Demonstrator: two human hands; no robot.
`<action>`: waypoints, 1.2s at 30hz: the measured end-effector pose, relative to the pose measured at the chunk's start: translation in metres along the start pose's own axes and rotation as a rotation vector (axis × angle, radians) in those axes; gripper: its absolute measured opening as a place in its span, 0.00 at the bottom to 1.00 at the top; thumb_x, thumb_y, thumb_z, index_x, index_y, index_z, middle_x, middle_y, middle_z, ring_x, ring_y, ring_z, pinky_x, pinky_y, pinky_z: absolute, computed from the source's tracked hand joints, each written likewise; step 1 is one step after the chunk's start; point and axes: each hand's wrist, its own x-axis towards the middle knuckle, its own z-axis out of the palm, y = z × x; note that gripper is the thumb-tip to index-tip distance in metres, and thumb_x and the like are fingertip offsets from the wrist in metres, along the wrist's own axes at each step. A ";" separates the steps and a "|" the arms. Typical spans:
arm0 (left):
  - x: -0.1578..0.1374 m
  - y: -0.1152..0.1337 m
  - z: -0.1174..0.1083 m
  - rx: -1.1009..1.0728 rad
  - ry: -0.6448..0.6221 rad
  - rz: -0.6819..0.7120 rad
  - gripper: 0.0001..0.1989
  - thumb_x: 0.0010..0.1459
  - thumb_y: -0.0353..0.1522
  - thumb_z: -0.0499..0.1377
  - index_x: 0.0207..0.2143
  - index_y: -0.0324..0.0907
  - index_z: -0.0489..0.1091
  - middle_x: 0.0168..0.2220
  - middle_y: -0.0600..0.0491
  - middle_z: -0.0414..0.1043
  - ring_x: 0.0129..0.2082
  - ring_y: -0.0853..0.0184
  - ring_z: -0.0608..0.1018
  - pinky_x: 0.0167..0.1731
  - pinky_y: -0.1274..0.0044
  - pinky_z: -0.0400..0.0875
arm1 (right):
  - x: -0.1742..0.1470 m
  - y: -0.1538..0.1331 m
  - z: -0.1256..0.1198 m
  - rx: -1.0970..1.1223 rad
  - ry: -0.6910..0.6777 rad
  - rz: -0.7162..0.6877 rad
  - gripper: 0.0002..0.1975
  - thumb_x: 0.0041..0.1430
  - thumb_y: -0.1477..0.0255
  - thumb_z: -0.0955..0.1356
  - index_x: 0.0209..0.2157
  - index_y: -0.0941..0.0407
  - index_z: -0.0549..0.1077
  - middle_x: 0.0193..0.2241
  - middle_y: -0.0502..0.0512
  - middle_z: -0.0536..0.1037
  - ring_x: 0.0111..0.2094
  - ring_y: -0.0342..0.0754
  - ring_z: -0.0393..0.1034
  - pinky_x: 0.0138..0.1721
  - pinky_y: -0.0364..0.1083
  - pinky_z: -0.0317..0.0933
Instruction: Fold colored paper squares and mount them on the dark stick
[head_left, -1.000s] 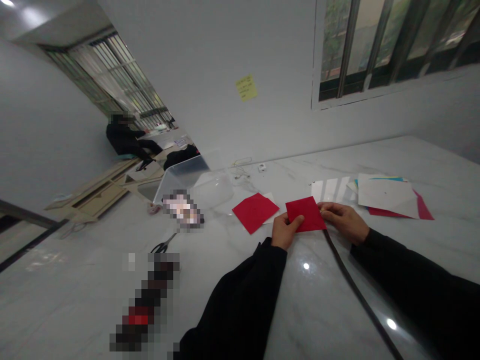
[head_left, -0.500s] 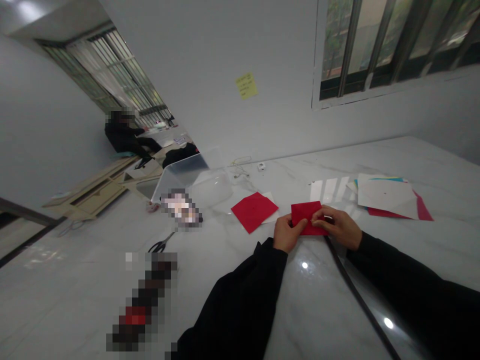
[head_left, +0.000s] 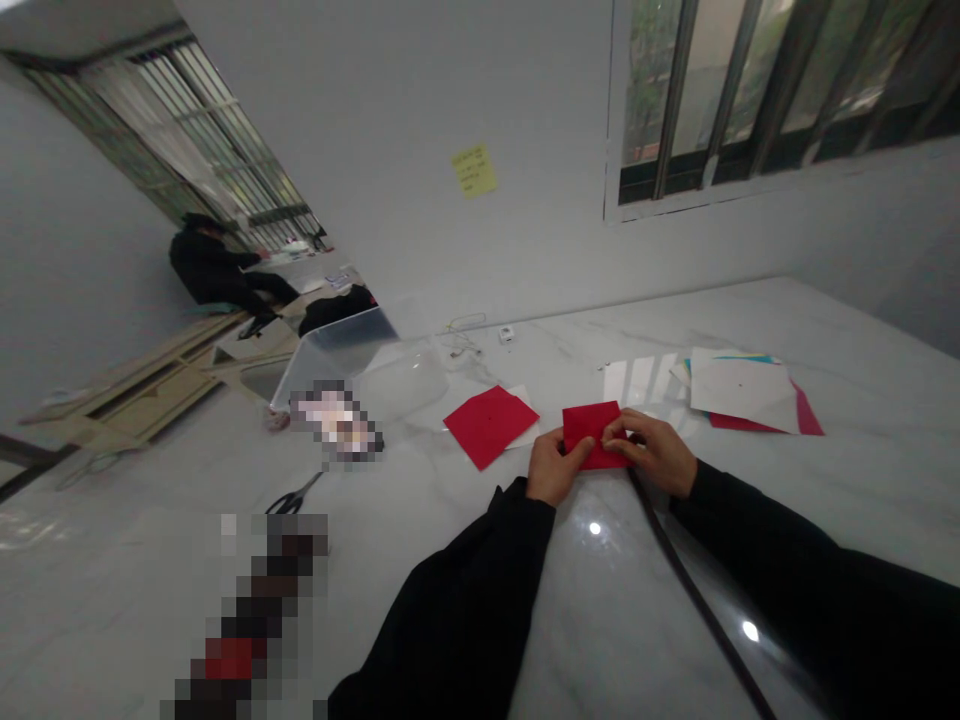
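While your left hand (head_left: 555, 465) pinches the red paper (head_left: 587, 418) at its left side, thumb on top, your right hand (head_left: 660, 452) bends its fingers against the face; whether they grip anything cannot be told. The paper sits over the table (head_left: 600, 630) before you, apparently light, thin and easily creased: hold it lightly by the edges.

Impossible to read any word, number, brand or sign here, with only a few short lines of faint writing (head_left: 472, 170), too small and blurred to make out, on the yellow sticky note (head_left: 484, 184) stuck to the pale wall (head_left: 375, 120) at the upper middle of the frame.
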 end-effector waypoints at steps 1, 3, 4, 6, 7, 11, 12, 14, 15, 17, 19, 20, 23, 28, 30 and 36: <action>0.000 0.001 0.000 -0.004 -0.001 0.001 0.17 0.51 0.39 0.65 0.37 0.34 0.78 0.34 0.46 0.80 0.31 0.63 0.78 0.34 0.74 0.71 | 0.000 0.000 0.000 -0.005 0.000 -0.012 0.07 0.62 0.67 0.67 0.33 0.54 0.74 0.34 0.52 0.73 0.34 0.47 0.69 0.35 0.46 0.63; 0.001 0.001 0.000 -0.019 -0.002 -0.001 0.17 0.51 0.39 0.66 0.37 0.34 0.78 0.34 0.46 0.80 0.31 0.63 0.78 0.34 0.73 0.71 | 0.000 -0.001 -0.001 -0.016 0.003 -0.035 0.06 0.62 0.68 0.67 0.33 0.54 0.74 0.35 0.52 0.72 0.35 0.46 0.69 0.35 0.46 0.64; 0.001 0.001 0.000 -0.029 -0.002 -0.004 0.17 0.51 0.39 0.66 0.37 0.33 0.78 0.34 0.46 0.80 0.31 0.63 0.78 0.34 0.73 0.71 | 0.000 -0.001 -0.001 -0.022 0.007 -0.043 0.06 0.63 0.68 0.67 0.34 0.54 0.74 0.35 0.52 0.72 0.35 0.46 0.69 0.36 0.46 0.64; 0.001 0.001 0.000 -0.049 -0.002 -0.013 0.18 0.50 0.40 0.66 0.37 0.33 0.78 0.34 0.46 0.80 0.31 0.63 0.78 0.35 0.73 0.71 | 0.000 0.000 -0.001 -0.033 0.012 -0.054 0.06 0.63 0.68 0.67 0.34 0.54 0.75 0.36 0.53 0.72 0.35 0.46 0.69 0.36 0.46 0.64; 0.001 0.001 0.001 -0.055 -0.002 -0.017 0.18 0.50 0.40 0.66 0.37 0.34 0.77 0.34 0.46 0.80 0.31 0.63 0.78 0.35 0.73 0.71 | 0.000 0.000 -0.001 -0.037 0.015 -0.057 0.07 0.63 0.68 0.67 0.34 0.54 0.75 0.36 0.53 0.72 0.35 0.46 0.69 0.36 0.46 0.64; 0.000 0.001 0.002 -0.030 0.011 -0.021 0.18 0.50 0.40 0.66 0.38 0.34 0.78 0.34 0.46 0.80 0.31 0.63 0.78 0.35 0.73 0.71 | 0.000 0.001 0.000 -0.047 0.018 -0.061 0.08 0.63 0.67 0.67 0.34 0.54 0.76 0.35 0.53 0.72 0.34 0.46 0.68 0.35 0.46 0.64; 0.000 0.002 0.002 -0.022 0.014 -0.021 0.18 0.50 0.40 0.66 0.37 0.34 0.78 0.34 0.46 0.80 0.31 0.63 0.78 0.35 0.73 0.71 | 0.000 0.001 0.000 -0.052 0.019 -0.056 0.08 0.63 0.66 0.67 0.34 0.54 0.76 0.35 0.53 0.71 0.33 0.46 0.68 0.35 0.46 0.63; 0.000 0.003 0.002 -0.015 0.013 -0.019 0.18 0.50 0.40 0.66 0.37 0.34 0.78 0.33 0.46 0.80 0.31 0.63 0.78 0.34 0.73 0.71 | 0.000 0.000 0.000 -0.065 0.021 -0.042 0.09 0.63 0.65 0.67 0.34 0.54 0.77 0.35 0.53 0.71 0.33 0.46 0.68 0.35 0.47 0.64; -0.001 0.004 0.002 -0.018 0.010 -0.016 0.18 0.50 0.40 0.66 0.36 0.34 0.78 0.33 0.47 0.80 0.31 0.63 0.78 0.34 0.73 0.71 | 0.000 -0.001 0.001 -0.070 0.024 -0.034 0.10 0.63 0.65 0.67 0.33 0.54 0.77 0.35 0.53 0.71 0.33 0.47 0.68 0.35 0.47 0.64; -0.001 0.005 0.003 -0.037 0.000 -0.014 0.18 0.50 0.40 0.66 0.37 0.34 0.78 0.34 0.47 0.80 0.31 0.63 0.78 0.35 0.74 0.71 | 0.000 -0.002 0.001 -0.076 0.029 -0.019 0.10 0.63 0.64 0.67 0.33 0.53 0.77 0.35 0.53 0.71 0.34 0.47 0.68 0.36 0.47 0.64; -0.001 0.005 0.003 -0.055 -0.006 -0.014 0.18 0.50 0.40 0.66 0.37 0.34 0.78 0.34 0.47 0.80 0.31 0.63 0.78 0.35 0.73 0.71 | 0.000 -0.003 0.002 -0.080 0.036 -0.007 0.10 0.63 0.63 0.67 0.33 0.53 0.77 0.36 0.54 0.72 0.34 0.47 0.68 0.36 0.48 0.65; -0.001 0.004 0.003 -0.057 -0.005 -0.014 0.18 0.50 0.40 0.66 0.38 0.35 0.77 0.34 0.47 0.80 0.31 0.63 0.78 0.35 0.73 0.71 | 0.000 -0.003 0.002 -0.083 0.038 -0.001 0.10 0.62 0.63 0.67 0.33 0.53 0.77 0.36 0.54 0.72 0.34 0.48 0.69 0.36 0.48 0.65; -0.002 0.001 0.004 -0.038 -0.002 -0.015 0.18 0.50 0.40 0.66 0.38 0.35 0.78 0.34 0.47 0.80 0.31 0.63 0.78 0.35 0.73 0.71 | -0.001 -0.004 0.002 -0.088 0.041 0.012 0.11 0.62 0.62 0.67 0.33 0.54 0.77 0.36 0.54 0.72 0.34 0.48 0.69 0.36 0.48 0.65; -0.004 -0.002 0.004 -0.063 -0.010 -0.003 0.18 0.51 0.40 0.66 0.39 0.35 0.78 0.36 0.46 0.80 0.33 0.62 0.78 0.36 0.73 0.72 | -0.003 -0.007 0.003 -0.060 0.047 0.048 0.11 0.60 0.61 0.68 0.33 0.53 0.78 0.34 0.53 0.74 0.33 0.48 0.70 0.35 0.48 0.65; -0.005 -0.001 0.005 -0.082 -0.010 0.001 0.18 0.51 0.40 0.66 0.39 0.34 0.78 0.36 0.46 0.80 0.33 0.62 0.78 0.37 0.72 0.72 | -0.004 -0.008 0.004 -0.002 0.055 0.081 0.11 0.59 0.61 0.69 0.33 0.53 0.77 0.35 0.54 0.75 0.36 0.49 0.71 0.37 0.49 0.66; -0.006 0.000 0.005 -0.108 -0.023 -0.024 0.19 0.49 0.41 0.67 0.38 0.35 0.78 0.35 0.46 0.80 0.33 0.61 0.79 0.36 0.71 0.72 | -0.005 -0.010 0.009 0.167 0.053 0.190 0.13 0.56 0.58 0.71 0.33 0.54 0.76 0.33 0.54 0.79 0.36 0.51 0.73 0.39 0.50 0.68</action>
